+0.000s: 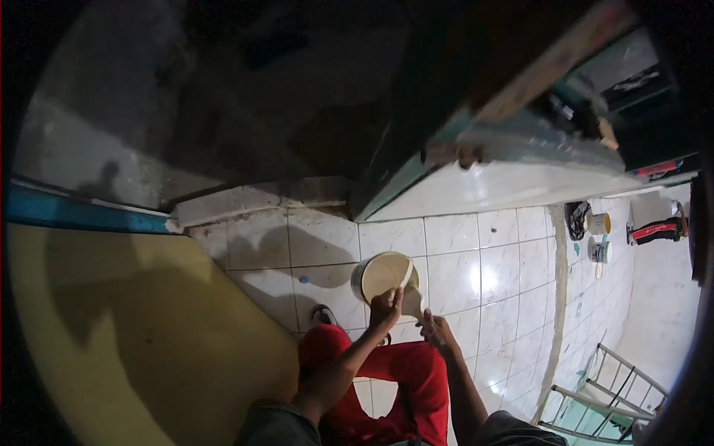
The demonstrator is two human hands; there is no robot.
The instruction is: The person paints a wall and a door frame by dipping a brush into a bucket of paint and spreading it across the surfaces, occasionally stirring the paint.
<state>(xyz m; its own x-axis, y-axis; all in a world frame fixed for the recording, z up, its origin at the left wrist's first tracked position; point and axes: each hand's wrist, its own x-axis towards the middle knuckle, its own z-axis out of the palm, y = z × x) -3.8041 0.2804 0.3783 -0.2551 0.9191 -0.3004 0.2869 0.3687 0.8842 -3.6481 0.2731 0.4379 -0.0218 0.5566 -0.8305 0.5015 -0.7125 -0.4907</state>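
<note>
A round bucket [358,279] of smooth cream-coloured paste [381,275] stands on the tiled floor before my knees. My left hand [384,310] is closed at the bucket's near rim, on a narrow pale strip [407,273] that slants up over the paste. My right hand [439,331], to the right and slightly nearer me, closes on the narrow end of a flat, pale scraper-like tool [411,302]. Its wide end lies beside my left fingers, over the bucket's near right edge. Whether strip and tool touch is too small to tell.
A yellowish panel [149,312] stands close at left. Ahead are a raised ledge [260,202] and a white-sided slanted structure [506,182]. At far right on the floor are a black bag [576,220], small tubs [599,224] and a metal rack [610,394].
</note>
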